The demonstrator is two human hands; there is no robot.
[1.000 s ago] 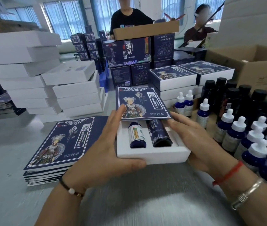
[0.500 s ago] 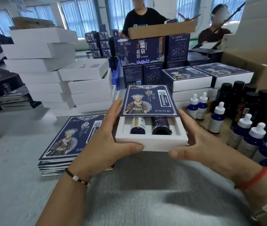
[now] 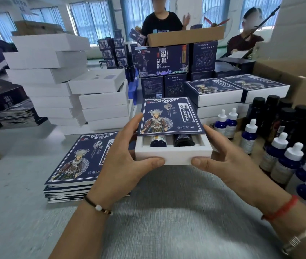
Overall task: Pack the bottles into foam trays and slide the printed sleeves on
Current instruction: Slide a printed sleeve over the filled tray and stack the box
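At frame centre I note the white foam tray [image 3: 172, 156] with two bottles [image 3: 158, 142], its printed sleeve [image 3: 170, 116] covering the far part, my left hand [image 3: 122, 156] and right hand [image 3: 228, 156] gripping its sides, flat sleeves [image 3: 77, 161] stacked lower left.

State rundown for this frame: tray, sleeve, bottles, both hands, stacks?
foam tray: held off the table, near end uncovered
printed sleeve: partly on, covers most of the tray
two bottles: lying in the tray slots, ends showing
left hand: grips the tray's left side
right hand: grips the tray's right side
flat sleeves: stacked, unused
dropper bottles: upright, capped
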